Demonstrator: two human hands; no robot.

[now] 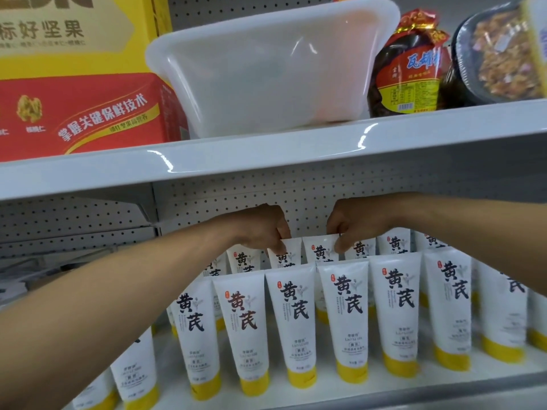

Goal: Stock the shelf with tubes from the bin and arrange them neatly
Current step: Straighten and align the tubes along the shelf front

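On the upper shelf (266,155), left to right: a big red and yellow box (74,108), a cloudy white bin (266,69), a dark red snack bag (408,72).

Below, on the lower shelf (325,390), white tubes (296,321) with yellow caps, standing cap-down in rows, the front row close side by side with labels facing out.

Both bare arms stretched over the front row towards the pegboard (207,199) at the back.

Fingers of the left hand (260,229) curled down, pinching the flat top edge of a back tube (288,253). Fingers of the right hand (352,220) curled the same way, with the thumb pinching the top corner of the neighbouring tube (321,251).

Both pinched tubes upright, side by side, behind the front row.
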